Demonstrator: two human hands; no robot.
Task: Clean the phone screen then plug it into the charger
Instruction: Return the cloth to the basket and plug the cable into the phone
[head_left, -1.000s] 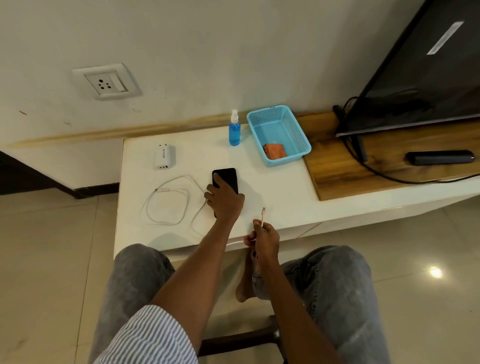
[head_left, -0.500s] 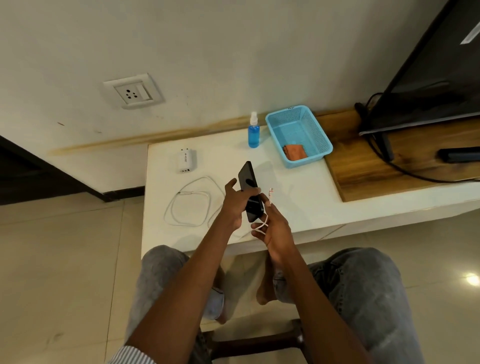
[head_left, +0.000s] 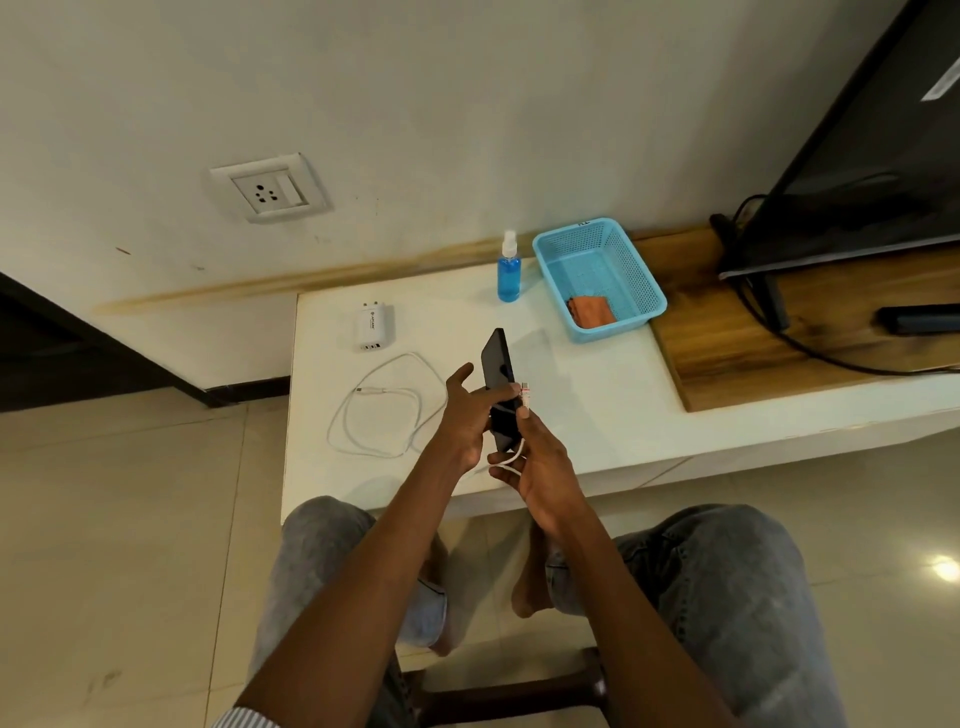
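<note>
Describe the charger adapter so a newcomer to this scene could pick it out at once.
Start at the white table below the wall socket. Near its back left corner lies the white charger adapter, flat, pins toward the wall, just beyond the coiled white cable. It is the only small white block there; the blue spray bottle and blue basket stand further right.

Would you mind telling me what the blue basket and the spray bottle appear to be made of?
The basket looks like moulded plastic: uniform light blue, perforated mesh walls, matte. The spray bottle seems clear plastic, possibly glass, since blue liquid shows through it; its white nozzle looks plastic.
</note>
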